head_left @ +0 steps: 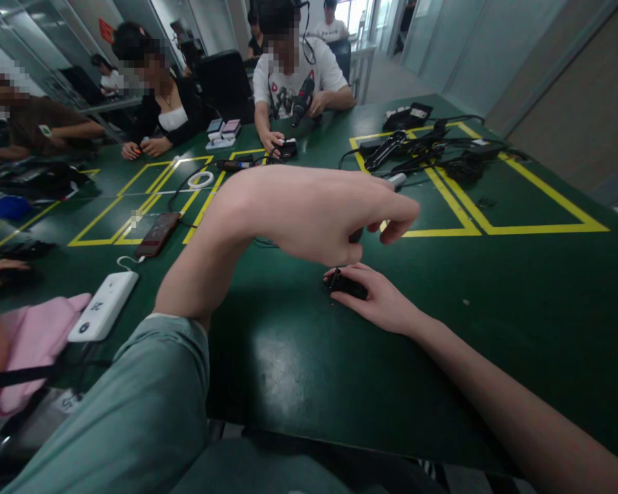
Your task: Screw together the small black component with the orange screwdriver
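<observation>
My left hand (309, 213) is raised above the green table (299, 370), its wrist bent and its fingers curled round a mostly hidden slim tool, which looks like a screwdriver (357, 235). A pale grey end shows beyond the knuckles, and a dark part shows between thumb and fingers. Just below, my right hand (386, 298) rests on the table and grips a small black plastic part (353, 285) between thumb and fingers. The tool's lower end points at the part's left end; whether they touch I cannot tell.
Black cables and devices (417, 151) lie at the back right inside yellow tape. On the left are a white power strip (106, 305), a phone (157, 233), a pink cloth (44, 339) and a white tape ring (200, 180). A person opposite holds a power drill (303, 99).
</observation>
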### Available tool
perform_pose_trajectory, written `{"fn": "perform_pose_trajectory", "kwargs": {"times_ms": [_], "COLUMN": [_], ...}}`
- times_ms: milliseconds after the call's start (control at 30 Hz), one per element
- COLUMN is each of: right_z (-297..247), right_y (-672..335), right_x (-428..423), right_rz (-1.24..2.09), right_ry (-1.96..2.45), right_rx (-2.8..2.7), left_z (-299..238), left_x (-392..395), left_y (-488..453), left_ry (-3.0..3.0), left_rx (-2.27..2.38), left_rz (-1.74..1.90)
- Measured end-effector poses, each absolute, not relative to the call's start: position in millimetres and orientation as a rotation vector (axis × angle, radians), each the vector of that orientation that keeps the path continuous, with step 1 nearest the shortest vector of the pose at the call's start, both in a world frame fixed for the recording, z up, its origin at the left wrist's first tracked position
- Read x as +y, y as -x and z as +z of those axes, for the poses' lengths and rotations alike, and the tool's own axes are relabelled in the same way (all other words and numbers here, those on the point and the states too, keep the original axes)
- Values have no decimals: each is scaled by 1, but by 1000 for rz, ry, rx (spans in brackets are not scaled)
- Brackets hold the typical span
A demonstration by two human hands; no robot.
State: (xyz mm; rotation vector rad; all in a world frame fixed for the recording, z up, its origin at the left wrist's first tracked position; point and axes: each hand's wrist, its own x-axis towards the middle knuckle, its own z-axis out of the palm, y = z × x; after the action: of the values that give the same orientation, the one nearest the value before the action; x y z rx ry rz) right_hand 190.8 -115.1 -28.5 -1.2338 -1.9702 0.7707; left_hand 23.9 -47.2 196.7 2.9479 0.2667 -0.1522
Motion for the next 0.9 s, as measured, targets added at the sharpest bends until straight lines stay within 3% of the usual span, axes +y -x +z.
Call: {"fn": "perform_pose_trajectory", "kwargs": {"times_ms": [333, 600, 900], "right_z": [-29, -28, -24], "right_y": [-189, -190, -190], "right_x": [-112, -111, -112], "right_rz": [744, 738, 721], "right_ry": [1221, 1217, 1225], "right_rx": [-1982, -1983, -1991], "left_z": [173, 173, 181], "left_x": [-60, -68, -65], "left_y": [-21, -8, -3], "left_ry": [-3074, -3038, -2781], "left_rx": [753, 569, 310], "left_rz": [131, 238, 74]}}
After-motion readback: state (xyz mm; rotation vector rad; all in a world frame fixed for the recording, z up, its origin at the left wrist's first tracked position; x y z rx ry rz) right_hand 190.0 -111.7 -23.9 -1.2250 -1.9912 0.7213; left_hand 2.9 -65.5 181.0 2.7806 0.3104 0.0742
